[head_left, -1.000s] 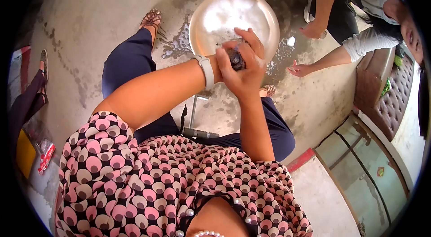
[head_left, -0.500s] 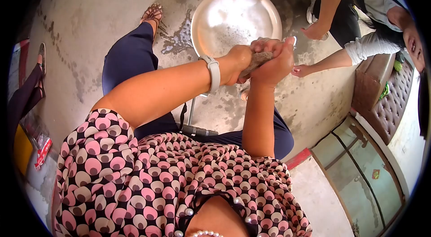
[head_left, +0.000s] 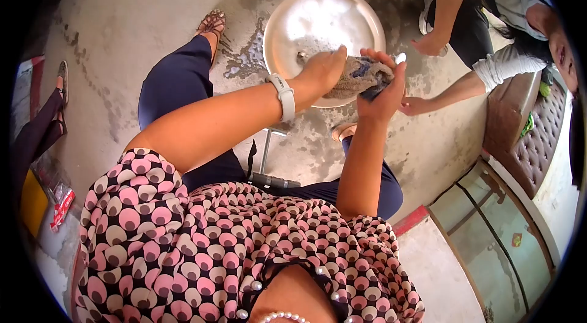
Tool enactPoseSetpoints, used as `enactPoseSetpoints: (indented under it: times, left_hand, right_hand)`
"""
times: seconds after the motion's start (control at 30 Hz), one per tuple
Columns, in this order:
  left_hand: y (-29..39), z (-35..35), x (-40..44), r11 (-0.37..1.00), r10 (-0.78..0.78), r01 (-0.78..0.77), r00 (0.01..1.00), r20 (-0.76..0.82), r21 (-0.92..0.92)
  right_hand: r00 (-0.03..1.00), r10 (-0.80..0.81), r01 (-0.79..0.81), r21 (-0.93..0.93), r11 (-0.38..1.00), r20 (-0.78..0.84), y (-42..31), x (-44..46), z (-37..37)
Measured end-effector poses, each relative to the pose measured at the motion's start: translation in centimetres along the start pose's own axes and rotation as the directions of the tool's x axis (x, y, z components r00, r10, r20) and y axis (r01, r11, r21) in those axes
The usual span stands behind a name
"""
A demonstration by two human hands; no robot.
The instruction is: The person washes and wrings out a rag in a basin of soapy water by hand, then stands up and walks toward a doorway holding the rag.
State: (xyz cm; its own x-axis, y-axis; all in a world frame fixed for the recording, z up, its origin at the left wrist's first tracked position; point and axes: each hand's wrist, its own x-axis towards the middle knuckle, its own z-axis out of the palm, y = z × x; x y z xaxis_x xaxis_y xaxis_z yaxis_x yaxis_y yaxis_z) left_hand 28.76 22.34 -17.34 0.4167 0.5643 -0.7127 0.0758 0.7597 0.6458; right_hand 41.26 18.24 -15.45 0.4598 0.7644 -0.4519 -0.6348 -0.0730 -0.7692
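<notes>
A wet grey-brown cloth [head_left: 356, 77] with dark blue patches is bunched between my two hands over the near right part of a big round metal basin [head_left: 269, 48]. My left hand [head_left: 324, 70], with a pale watch on its wrist, closes on the cloth's left end. On the other side, my right hand [head_left: 384, 89] grips the right end, its fingers curled around the fabric and thumb raised. Shallow water with some suds lies in the basin, and a small dark thing I cannot make out shows in it, left of the cloth.
Another person's hands [head_left: 429, 45] are close to the basin's right side. Wet patches [head_left: 247, 51] mark the concrete floor. A metal bar [head_left: 265, 150] stands between my knees. A brown tufted sofa [head_left: 538, 139] and a glass-topped table [head_left: 489, 231] are at the right.
The cloth has gone from tightly squeezed to loosened and spread, showing its blue patches. My left hand has shifted slightly left, and my right hand lower. The other person's lower hand has moved slightly down.
</notes>
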Motion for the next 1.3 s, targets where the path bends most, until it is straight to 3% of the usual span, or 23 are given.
enactPoseSetpoints:
  times: [0.07, 0.13, 0.2, 0.27, 0.33, 0.4, 0.47, 0.57, 0.6, 0.67, 0.73, 0.87, 0.97, 1.0, 1.03, 1.1, 1.2, 1.27, 1.3]
  left_hand:
    - [0.7, -0.8, 0.2, 0.994, 0.079, -0.075, 0.995, -0.052, 0.08]
    - [2.6, -1.2, -0.4, 0.996, 0.079, -0.073, 0.991, -0.111, 0.057]
    - [2.9, -1.5, -0.3, 0.993, 0.053, -0.043, 0.994, -0.091, 0.11]
    - [2.9, -1.6, 0.2, 0.994, 0.092, -0.083, 0.985, -0.148, 0.068]
    - [3.0, -1.8, 0.4, 0.992, 0.129, -0.127, 0.984, -0.121, 0.029]
    - [3.1, -1.2, -0.2, 0.993, 0.115, -0.114, 0.968, -0.225, 0.018]
    - [3.5, -0.8, -0.9, 0.994, 0.042, -0.064, 0.97, -0.238, -0.086]
    - [4.2, -1.1, -0.6, 0.959, -0.112, 0.05, 0.971, -0.21, -0.281]
    - [4.3, -1.3, -0.5, 0.921, -0.185, 0.112, 0.969, -0.165, -0.373]
    - [4.7, -1.5, -0.5, 0.922, -0.222, 0.154, 0.962, -0.159, -0.355]
    - [4.7, -1.5, -0.4, 0.921, -0.259, 0.196, 0.954, -0.152, -0.335]
    - [4.5, -1.0, -1.0, 0.916, -0.229, 0.159, 0.961, -0.154, -0.369]
    - [3.6, -1.0, -0.1, 0.934, -0.183, 0.075, 0.94, -0.288, -0.349]
    - [3.3, -1.2, 0.3, 0.936, -0.167, 0.027, 0.912, -0.375, -0.352]
    - [3.8, -1.6, 0.3, 0.925, -0.183, 0.047, 0.924, -0.335, -0.377]
    - [5.0, -1.7, -0.1, 0.924, -0.174, 0.024, 0.915, -0.364, -0.381]
    - [6.4, -1.3, -0.8, 0.929, -0.147, -0.015, 0.903, -0.405, -0.37]
    - [6.3, -1.5, -0.3, 0.924, -0.152, -0.023, 0.895, -0.42, -0.383]
    - [6.2, -1.7, -0.1, 0.926, -0.154, -0.02, 0.891, -0.426, -0.377]
  right_hand:
    - [0.996, 0.002, -0.006, -0.042, 0.999, -0.088, -0.7, -0.8, -1.9]
    - [0.997, 0.013, -0.037, -0.357, 0.933, -0.071, -1.0, -1.3, -3.1]
    - [0.994, 0.032, -0.065, -0.322, 0.945, -0.105, -1.3, -1.8, -3.5]
    - [0.982, 0.148, 0.007, -0.803, 0.596, 0.118, -1.5, -2.5, -4.7]
    - [0.972, 0.219, -0.046, -0.845, 0.533, 0.086, -1.1, -2.7, -5.3]
    - [0.971, 0.219, 0.036, -0.961, 0.275, 0.099, -0.8, -2.5, -6.1]
    - [0.974, 0.202, 0.061, -0.976, 0.21, 0.105, -0.9, -2.4, -6.4]
    - [0.985, 0.154, 0.051, -0.978, 0.203, 0.083, -0.9, -2.4, -6.4]
    - [0.979, 0.136, 0.112, -0.962, 0.251, 0.15, -1.2, -2.5, -6.1]
    - [0.97, 0.117, 0.172, -0.939, 0.298, 0.215, -1.7, -2.8, -5.6]
    - [0.978, 0.151, 0.063, -0.894, 0.444, 0.144, -2.2, -3.2, -5.0]
    - [0.982, 0.135, 0.056, -0.883, 0.466, 0.133, -1.4, -2.6, -5.6]
    - [0.99, 0.054, 0.099, -0.925, 0.367, 0.127, 0.4, -1.0, -5.5]
    - [0.977, 0.045, 0.198, -0.964, 0.175, 0.209, 1.8, 0.0, -6.2]
    - [0.956, 0.053, 0.289, -0.957, -0.024, 0.287, 3.5, 1.2, -7.1]
    - [0.94, 0.026, 0.341, -0.94, 0.003, 0.341, 9.1, 4.5, -10.3]
    - [0.896, -0.095, 0.427, -0.901, -0.076, 0.433, 17.8, 7.3, -12.3]
    - [0.797, 0.051, 0.577, -0.732, -0.362, 0.602, 22.2, 8.0, -12.6]
    - [0.798, 0.051, 0.577, -0.736, -0.353, 0.601, 22.7, 7.4, -11.9]
